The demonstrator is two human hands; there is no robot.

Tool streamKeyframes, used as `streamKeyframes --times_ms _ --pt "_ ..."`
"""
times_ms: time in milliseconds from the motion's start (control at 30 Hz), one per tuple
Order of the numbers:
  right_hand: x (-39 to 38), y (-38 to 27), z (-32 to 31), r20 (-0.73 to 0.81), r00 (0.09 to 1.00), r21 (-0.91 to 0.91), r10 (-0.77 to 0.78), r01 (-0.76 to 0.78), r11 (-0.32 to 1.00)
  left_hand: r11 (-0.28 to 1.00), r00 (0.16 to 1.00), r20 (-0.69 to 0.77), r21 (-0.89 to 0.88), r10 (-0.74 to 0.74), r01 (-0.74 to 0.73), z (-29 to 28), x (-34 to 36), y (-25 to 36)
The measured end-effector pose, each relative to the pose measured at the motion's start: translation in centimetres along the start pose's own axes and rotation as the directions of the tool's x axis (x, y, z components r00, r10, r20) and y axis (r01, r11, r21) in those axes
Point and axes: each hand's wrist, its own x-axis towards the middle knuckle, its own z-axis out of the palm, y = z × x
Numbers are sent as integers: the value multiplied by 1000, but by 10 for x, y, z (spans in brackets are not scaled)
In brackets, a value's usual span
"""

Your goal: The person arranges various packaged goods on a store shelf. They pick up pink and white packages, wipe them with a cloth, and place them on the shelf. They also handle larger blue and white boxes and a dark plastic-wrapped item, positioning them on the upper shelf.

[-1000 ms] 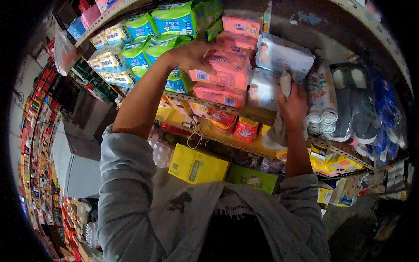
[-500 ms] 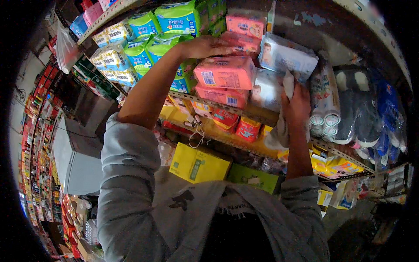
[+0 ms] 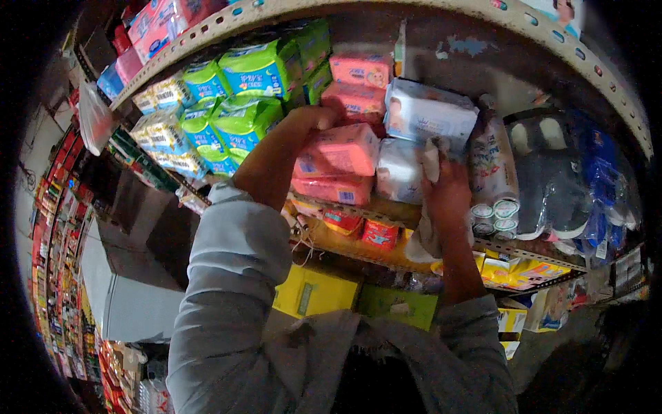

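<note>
My left hand (image 3: 307,124) reaches between the front pink packs (image 3: 334,150) and the back pink packs (image 3: 352,100), its fingertips hidden. My right hand (image 3: 448,193) grips a crumpled pale cloth (image 3: 420,241) that hangs down over the shelf edge. The top of the cloth touches the white packs with a baby picture (image 3: 424,114), stacked right of the pink ones. Green-and-blue packs (image 3: 245,72) are stacked to the left of my left hand.
A perforated metal rail (image 3: 207,27) arches above. Rolled white packs (image 3: 493,179), wrapped dark slippers (image 3: 545,176) and blue bagged goods (image 3: 600,179) lie rightward. Below are red packs (image 3: 379,234), a yellow box (image 3: 310,290) and a green box (image 3: 396,307). A grey cabinet (image 3: 131,290) stands left.
The view has shifted, so the shelf sits lower in the picture. My left hand has moved from atop the front pink packs back between the stacks. My right hand still grips the cloth.
</note>
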Motion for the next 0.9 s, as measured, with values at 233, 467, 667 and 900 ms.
streamKeyframes --times_ms 233,467,667,900 --pt "0 3 0 52 998 -28 23 -22 999 981 996 64 -175 -69 79 4 1 8" --pt "2 1 -1 70 997 -73 36 -31 997 946 998 47 -318 -48 60 13 7 -9" --pt "1 1 -6 37 997 -28 70 -69 997 942 988 -124 -312 88 -123 15 27 -19" --pt "1 -5 -4 31 999 -43 38 -36 998 985 922 -386 166 22 46 13 49 -33"
